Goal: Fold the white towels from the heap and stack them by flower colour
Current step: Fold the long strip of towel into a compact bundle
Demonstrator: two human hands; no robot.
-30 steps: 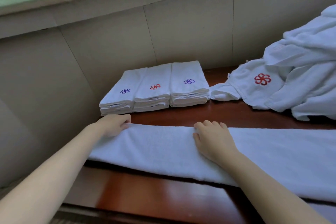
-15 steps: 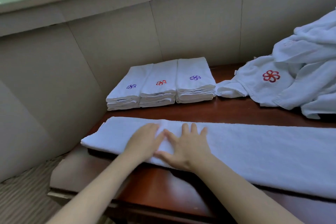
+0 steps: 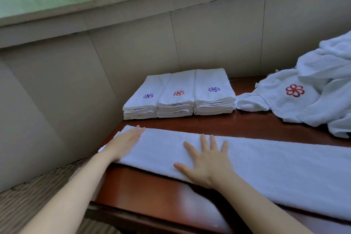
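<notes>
The dark wooden counter [image 3: 237, 125] carried everything. A heap of unfolded towels [image 3: 326, 85] slumped at its right end. Across the front lay a long folded towel [image 3: 266, 161], soft, limp and light, probably best taken by its end corners. Three folded stacks [image 3: 178, 93] sat behind. The right hand [image 3: 207, 163] and left hand [image 3: 125, 142] pressed it flat, fingers straight, gripping nothing.
</notes>
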